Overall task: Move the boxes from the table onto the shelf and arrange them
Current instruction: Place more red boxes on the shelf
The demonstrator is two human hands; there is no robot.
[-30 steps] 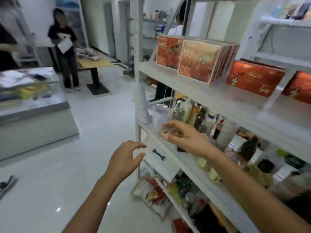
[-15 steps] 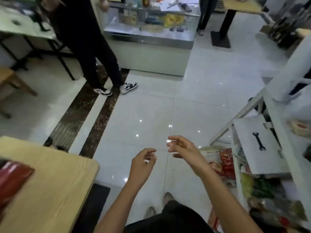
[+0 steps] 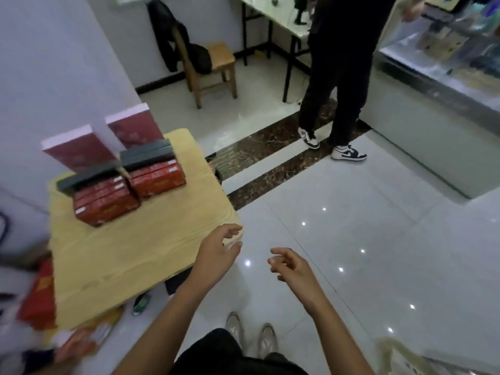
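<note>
Two hands, fingers (image 3: 230, 230) loose & a bit spread, holding nothing. L hand (image 3: 216, 255) hangs over the table's (image 3: 130, 255) near right corner. R hand (image 3: 293, 269) is just beside it, over the floor (image 3: 351, 226). Red boxes (image 3: 105, 203) sit in two stacks near the table's far edge w/ dark boxes (image 3: 146, 155) on top. Tall boxes (image 3: 78, 151) stand upright behind.

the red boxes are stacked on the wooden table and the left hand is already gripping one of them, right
Not quite. The head view shows the left hand holding nothing: its fingers are loosely curled near the table's corner, well apart from the boxes. The rest is right: the red boxes are stacked on the wooden table.
</note>
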